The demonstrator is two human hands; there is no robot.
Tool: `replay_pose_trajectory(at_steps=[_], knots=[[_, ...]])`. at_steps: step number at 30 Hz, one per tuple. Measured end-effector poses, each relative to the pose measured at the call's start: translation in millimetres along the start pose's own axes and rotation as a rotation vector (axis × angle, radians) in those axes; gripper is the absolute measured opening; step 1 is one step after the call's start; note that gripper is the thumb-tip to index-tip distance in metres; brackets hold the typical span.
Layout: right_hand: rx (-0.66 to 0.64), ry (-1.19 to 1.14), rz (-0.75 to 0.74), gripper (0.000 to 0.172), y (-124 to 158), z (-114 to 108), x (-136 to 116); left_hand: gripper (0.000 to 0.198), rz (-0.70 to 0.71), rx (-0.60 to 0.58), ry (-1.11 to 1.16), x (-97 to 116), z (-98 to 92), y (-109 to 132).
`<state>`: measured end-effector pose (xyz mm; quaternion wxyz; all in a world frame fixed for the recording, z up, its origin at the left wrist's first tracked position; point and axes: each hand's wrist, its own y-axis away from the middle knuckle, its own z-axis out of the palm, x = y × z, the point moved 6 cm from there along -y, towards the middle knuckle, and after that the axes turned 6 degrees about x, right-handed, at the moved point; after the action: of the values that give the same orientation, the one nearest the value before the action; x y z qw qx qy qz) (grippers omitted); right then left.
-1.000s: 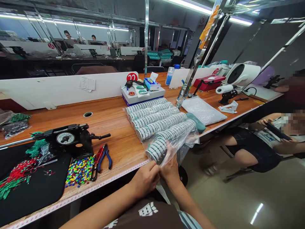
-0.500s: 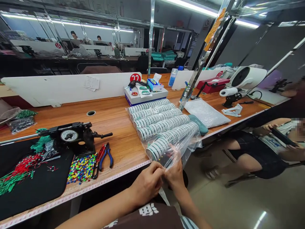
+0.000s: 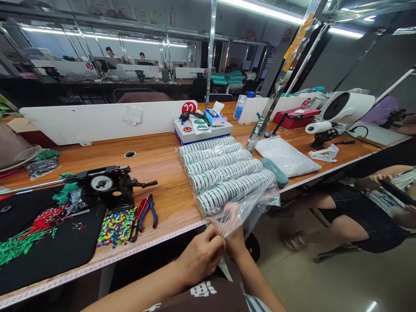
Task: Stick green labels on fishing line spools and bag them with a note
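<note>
My left hand [image 3: 203,253] is closed, its thumb and fingers pinching the edge of a clear plastic bag [image 3: 256,201] just off the table's front edge. Beside it, my right hand [image 3: 234,223] shows through the film with its fingers curled on the bag; some fingertips are blurred. Several rows of stacked white-and-green round discs [image 3: 235,187] lie wrapped in clear film on the table, right in front of both hands. The bag's film runs across the nearest row.
To the left are blue-handled pliers [image 3: 148,213], colourful beads [image 3: 117,227], a black winding machine [image 3: 105,186] and a black mat [image 3: 65,251] with red and green pieces. A teal case [image 3: 274,172] and a bubble-wrap pouch [image 3: 287,156] lie right. A seated person [image 3: 351,212] is at the right.
The view has shifted slightly, so the table appears further right. My right hand's fingers have moved under the film, and the yellow and red bits near them no longer show.
</note>
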<state>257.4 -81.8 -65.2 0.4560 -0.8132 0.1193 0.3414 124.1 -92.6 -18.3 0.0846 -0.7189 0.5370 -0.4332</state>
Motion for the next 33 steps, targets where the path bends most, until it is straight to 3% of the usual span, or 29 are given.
replay_pose_trajectory(at_steps=[7, 11, 13, 16, 18, 21, 25, 29, 31, 33], knots=[[0.004, 0.087, 0.037, 0.048, -10, 16, -13, 0.021, 0.025, -0.044, -0.084, 6, 3.1, 4], [-0.046, 0.116, -0.119, 0.046, -6, 9, -16, 0.019, -0.015, -0.189, -0.056, 8, -9.9, -8], [-0.079, 0.141, -0.238, 0.046, -2, -1, -11, 0.028, -0.027, -0.159, -0.080, 3, -24.7, -30], [-0.075, 0.246, -0.326, 0.040, 0, -12, 3, 0.029, -0.024, -0.027, -0.355, -21, -37.9, -72], [-0.075, 0.322, -0.337, 0.035, -5, -13, 11, 0.044, -0.029, -0.085, -0.516, -45, -27.4, -91], [-0.089, 0.394, -0.357, 0.039, -16, -7, 13, 0.055, 0.005, -0.267, -0.564, -75, -1.8, -98], [-0.129, 0.421, -0.385, 0.043, -28, -2, 10, 0.054, 0.106, -0.345, -0.524, -90, 5.6, -94], [-0.152, 0.338, -0.406, 0.031, -28, -11, 13, 0.053, 0.161, -0.283, -0.410, -74, -21.9, -98], [-0.162, 0.236, -0.419, 0.029, -23, -13, 12, 0.048, 0.005, -0.107, -0.421, -65, -51.2, -97], [-0.191, 0.118, -0.454, 0.030, -16, -10, 6, 0.054, -0.323, -0.016, -0.511, -62, -74.3, -81]])
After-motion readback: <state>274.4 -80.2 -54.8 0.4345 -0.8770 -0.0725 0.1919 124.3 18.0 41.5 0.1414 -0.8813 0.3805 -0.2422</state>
